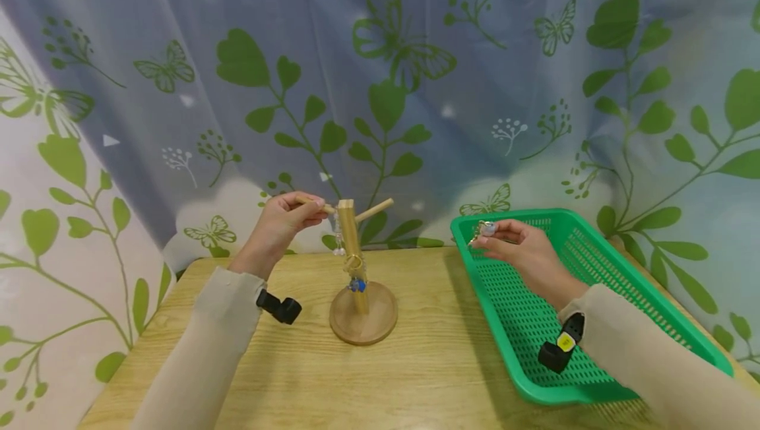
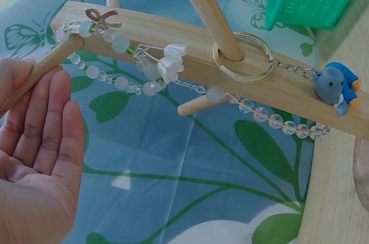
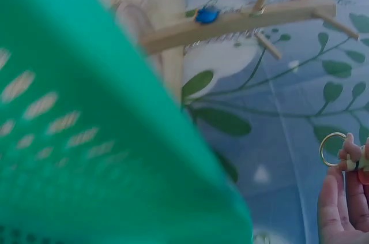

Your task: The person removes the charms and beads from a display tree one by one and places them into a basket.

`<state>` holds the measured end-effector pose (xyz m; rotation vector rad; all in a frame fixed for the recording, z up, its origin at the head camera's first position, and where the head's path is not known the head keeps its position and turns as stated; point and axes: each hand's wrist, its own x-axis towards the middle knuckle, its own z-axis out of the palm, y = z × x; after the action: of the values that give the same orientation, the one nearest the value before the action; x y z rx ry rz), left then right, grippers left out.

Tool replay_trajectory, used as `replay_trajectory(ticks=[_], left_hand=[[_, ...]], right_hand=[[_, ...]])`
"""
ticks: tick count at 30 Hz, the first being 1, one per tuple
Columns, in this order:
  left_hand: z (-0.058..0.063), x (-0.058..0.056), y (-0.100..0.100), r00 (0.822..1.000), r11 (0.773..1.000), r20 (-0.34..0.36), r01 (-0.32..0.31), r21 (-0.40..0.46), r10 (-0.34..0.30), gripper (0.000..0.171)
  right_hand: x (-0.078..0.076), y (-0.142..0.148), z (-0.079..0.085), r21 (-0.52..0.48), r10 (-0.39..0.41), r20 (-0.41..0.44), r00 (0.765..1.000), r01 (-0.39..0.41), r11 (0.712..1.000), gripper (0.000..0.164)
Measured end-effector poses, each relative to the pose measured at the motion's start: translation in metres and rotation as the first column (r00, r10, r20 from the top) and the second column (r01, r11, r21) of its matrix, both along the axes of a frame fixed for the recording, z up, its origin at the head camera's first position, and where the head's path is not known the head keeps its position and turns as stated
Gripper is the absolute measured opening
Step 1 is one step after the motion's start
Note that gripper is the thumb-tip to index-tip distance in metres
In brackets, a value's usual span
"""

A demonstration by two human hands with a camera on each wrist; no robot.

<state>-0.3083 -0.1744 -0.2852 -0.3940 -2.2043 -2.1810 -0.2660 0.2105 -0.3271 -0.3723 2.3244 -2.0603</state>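
Note:
My left hand (image 1: 285, 222) pinches the upper left peg (image 2: 43, 71) of a wooden stand (image 1: 350, 229) between thumb and fingers. On that peg, near the post, hangs a bracelet (image 2: 121, 82) of pale and green beads with white flower charms. Lower down, a keychain (image 2: 334, 85) with a blue-and-grey animal figure hangs by its gold ring from another peg. A strand of clear and pink beads (image 2: 275, 121) hangs behind the post. Over the far left of the green basket, my right hand (image 1: 525, 252) holds a small figure keychain (image 1: 488, 228), its gold ring sticking out past the fingertips.
The green plastic basket (image 1: 495, 324) stands at the right on a wooden table (image 1: 427, 364). The stand's round base (image 1: 363, 331) rests left of it. A patterned curtain (image 1: 415, 120) hangs behind the table. Another peg (image 1: 377, 209) points up to the right.

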Motion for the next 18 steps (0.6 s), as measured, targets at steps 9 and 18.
replay_trajectory(ticks=[9, 18], left_hand=[[0.0, 0.002, -0.002, 1.0, 1.0, -0.017, 0.0, -0.002, 0.0, 0.009], [-0.001, 0.002, 0.0, 1.0, 1.0, -0.003, -0.001, -0.003, 0.001, 0.008]], right_hand=[[0.001, 0.031, -0.012, 0.047, -0.003, 0.001, 1.0, 0.003, 0.999, 0.029], [-0.005, 0.055, -0.026, 0.078, 0.022, 0.031, 0.999, -0.025, 0.997, 0.029]])
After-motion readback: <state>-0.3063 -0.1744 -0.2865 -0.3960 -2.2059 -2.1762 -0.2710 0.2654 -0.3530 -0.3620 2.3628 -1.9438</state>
